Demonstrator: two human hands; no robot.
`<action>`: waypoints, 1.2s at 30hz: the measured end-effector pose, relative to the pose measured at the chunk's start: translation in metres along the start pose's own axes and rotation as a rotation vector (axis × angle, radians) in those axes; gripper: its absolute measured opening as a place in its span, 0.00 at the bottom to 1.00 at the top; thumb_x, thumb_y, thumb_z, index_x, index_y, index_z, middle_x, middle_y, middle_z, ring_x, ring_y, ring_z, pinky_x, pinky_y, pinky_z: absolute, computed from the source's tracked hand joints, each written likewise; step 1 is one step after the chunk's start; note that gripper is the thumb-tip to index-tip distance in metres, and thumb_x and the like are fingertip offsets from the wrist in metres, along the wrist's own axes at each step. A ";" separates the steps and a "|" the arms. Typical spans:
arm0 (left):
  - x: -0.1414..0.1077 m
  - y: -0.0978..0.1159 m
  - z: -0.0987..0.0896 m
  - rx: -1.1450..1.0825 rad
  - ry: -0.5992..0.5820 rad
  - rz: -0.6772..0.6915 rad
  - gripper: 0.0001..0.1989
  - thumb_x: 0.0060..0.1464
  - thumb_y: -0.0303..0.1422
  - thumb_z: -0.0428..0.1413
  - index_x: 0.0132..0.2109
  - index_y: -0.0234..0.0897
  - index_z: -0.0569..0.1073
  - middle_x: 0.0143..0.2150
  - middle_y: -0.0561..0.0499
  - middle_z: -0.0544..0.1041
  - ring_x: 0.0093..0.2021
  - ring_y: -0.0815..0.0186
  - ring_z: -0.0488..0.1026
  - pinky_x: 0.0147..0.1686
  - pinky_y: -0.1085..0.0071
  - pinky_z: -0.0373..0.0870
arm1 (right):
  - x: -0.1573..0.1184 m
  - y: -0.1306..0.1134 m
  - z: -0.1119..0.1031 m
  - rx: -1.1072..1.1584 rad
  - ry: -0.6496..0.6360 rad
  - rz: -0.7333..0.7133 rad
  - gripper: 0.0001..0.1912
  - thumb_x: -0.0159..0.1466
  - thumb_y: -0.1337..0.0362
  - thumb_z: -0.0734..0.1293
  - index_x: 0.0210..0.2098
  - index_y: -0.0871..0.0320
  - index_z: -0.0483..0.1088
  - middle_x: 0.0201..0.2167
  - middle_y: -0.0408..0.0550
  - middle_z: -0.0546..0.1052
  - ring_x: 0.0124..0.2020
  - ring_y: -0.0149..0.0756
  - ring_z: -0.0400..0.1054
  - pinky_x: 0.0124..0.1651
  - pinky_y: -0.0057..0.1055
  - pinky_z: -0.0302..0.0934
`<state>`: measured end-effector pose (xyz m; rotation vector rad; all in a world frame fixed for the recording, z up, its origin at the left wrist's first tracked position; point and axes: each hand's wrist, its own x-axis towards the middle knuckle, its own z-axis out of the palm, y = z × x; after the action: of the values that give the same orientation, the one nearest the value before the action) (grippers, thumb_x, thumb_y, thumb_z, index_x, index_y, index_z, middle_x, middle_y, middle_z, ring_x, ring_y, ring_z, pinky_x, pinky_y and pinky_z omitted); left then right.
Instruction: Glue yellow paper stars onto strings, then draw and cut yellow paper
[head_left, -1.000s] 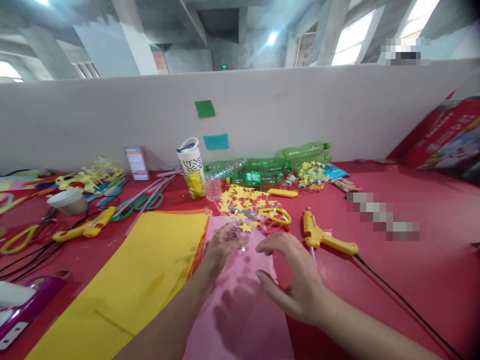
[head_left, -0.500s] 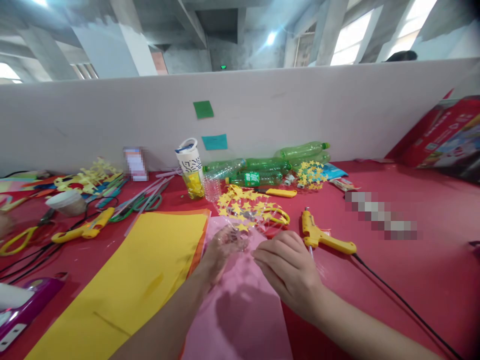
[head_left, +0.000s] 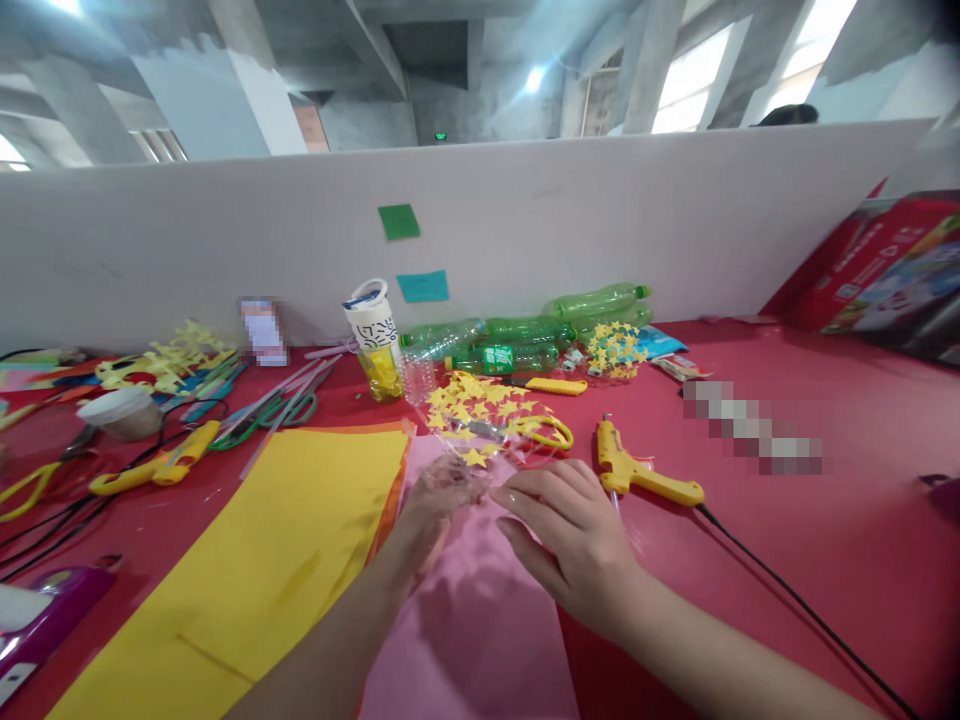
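Note:
My left hand [head_left: 442, 500] is closed around the near end of a clear plastic piece covered with yellow stars [head_left: 476, 457], above a pink sheet [head_left: 480, 620]. My right hand [head_left: 574, 530] is just right of it, palm down, its thumb and fingers apart and fingertips close to the left hand; nothing shows between them. To the left of the pink sheet lies a yellow sheet [head_left: 262, 540] over an orange one. A yellow glue gun [head_left: 645, 475] rests on the red table right of my right hand.
Green plastic bottles [head_left: 529, 330] lie along the grey partition [head_left: 300, 220], beside a white cup [head_left: 375, 340]. A second glue gun [head_left: 161, 465], scissors [head_left: 289, 408] and a purple power strip [head_left: 56, 610] are on the left. A red box [head_left: 892, 265] stands at right.
The thumb of my right hand has moved away from its fingers. My left hand keeps its hold on the clear piece. The view has shifted slightly.

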<state>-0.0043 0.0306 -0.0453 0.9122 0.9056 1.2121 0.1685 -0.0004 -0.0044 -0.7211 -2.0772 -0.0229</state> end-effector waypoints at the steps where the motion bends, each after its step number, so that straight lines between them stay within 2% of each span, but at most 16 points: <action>1: 0.000 0.000 0.000 -0.012 0.002 -0.002 0.11 0.38 0.31 0.67 0.29 0.35 0.74 0.28 0.53 0.74 0.30 0.69 0.70 0.34 0.72 0.66 | -0.001 0.000 0.000 -0.004 -0.008 0.004 0.08 0.63 0.70 0.65 0.42 0.58 0.71 0.37 0.49 0.77 0.35 0.39 0.67 0.37 0.37 0.57; 6: -0.001 0.003 0.004 -0.046 -0.014 -0.019 0.11 0.38 0.31 0.67 0.31 0.35 0.75 0.30 0.52 0.75 0.31 0.69 0.70 0.34 0.73 0.66 | -0.003 0.001 0.001 0.015 -0.046 0.023 0.06 0.64 0.69 0.64 0.40 0.58 0.71 0.35 0.48 0.77 0.35 0.37 0.66 0.38 0.36 0.57; 11: -0.001 0.001 0.000 -0.044 -0.061 -0.032 0.07 0.42 0.30 0.65 0.29 0.34 0.74 0.28 0.53 0.72 0.29 0.71 0.68 0.34 0.73 0.65 | -0.004 0.001 0.003 0.046 -0.039 0.051 0.08 0.62 0.70 0.65 0.41 0.59 0.70 0.36 0.49 0.76 0.36 0.37 0.66 0.38 0.36 0.57; 16: 0.001 -0.007 -0.006 -0.045 -0.023 -0.034 0.09 0.41 0.32 0.66 0.31 0.35 0.75 0.31 0.51 0.75 0.33 0.68 0.70 0.35 0.72 0.65 | -0.005 0.003 0.005 0.063 -0.029 0.075 0.09 0.62 0.71 0.65 0.43 0.58 0.70 0.36 0.49 0.75 0.36 0.37 0.66 0.39 0.36 0.57; 20: 0.001 -0.003 -0.003 -0.020 -0.065 -0.021 0.09 0.43 0.30 0.65 0.34 0.35 0.75 0.29 0.53 0.72 0.30 0.70 0.67 0.34 0.73 0.63 | -0.006 0.003 0.007 0.073 -0.034 0.057 0.06 0.63 0.72 0.64 0.39 0.58 0.70 0.34 0.48 0.75 0.34 0.36 0.64 0.38 0.35 0.55; 23: 0.000 0.003 0.001 0.030 -0.096 0.000 0.11 0.46 0.30 0.63 0.40 0.37 0.76 0.32 0.53 0.72 0.30 0.71 0.65 0.35 0.73 0.62 | -0.008 0.003 0.009 0.060 -0.070 0.005 0.05 0.64 0.72 0.63 0.35 0.59 0.69 0.31 0.47 0.75 0.32 0.35 0.61 0.37 0.35 0.53; 27: -0.001 0.005 0.000 0.063 -0.065 0.017 0.11 0.47 0.32 0.63 0.40 0.37 0.76 0.34 0.52 0.73 0.30 0.72 0.64 0.34 0.74 0.62 | -0.008 0.004 0.010 0.045 -0.134 -0.026 0.07 0.64 0.73 0.61 0.31 0.59 0.68 0.28 0.46 0.74 0.30 0.35 0.58 0.36 0.36 0.52; 33: 0.001 -0.002 -0.001 0.024 -0.085 -0.016 0.09 0.45 0.32 0.64 0.36 0.35 0.76 0.30 0.52 0.73 0.32 0.69 0.67 0.35 0.72 0.63 | -0.005 0.004 0.005 0.016 -0.016 -0.026 0.04 0.64 0.72 0.64 0.37 0.59 0.69 0.33 0.48 0.75 0.32 0.35 0.62 0.36 0.35 0.54; 36: 0.001 -0.006 -0.002 0.003 -0.076 -0.020 0.08 0.44 0.31 0.64 0.34 0.36 0.76 0.29 0.53 0.72 0.31 0.69 0.67 0.35 0.72 0.63 | -0.004 0.003 0.003 -0.034 -0.008 -0.033 0.06 0.63 0.71 0.65 0.40 0.59 0.70 0.33 0.48 0.75 0.32 0.36 0.63 0.35 0.35 0.54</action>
<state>-0.0039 0.0308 -0.0513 0.9431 0.8540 1.1525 0.1692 0.0006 -0.0101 -0.7086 -2.1004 -0.0735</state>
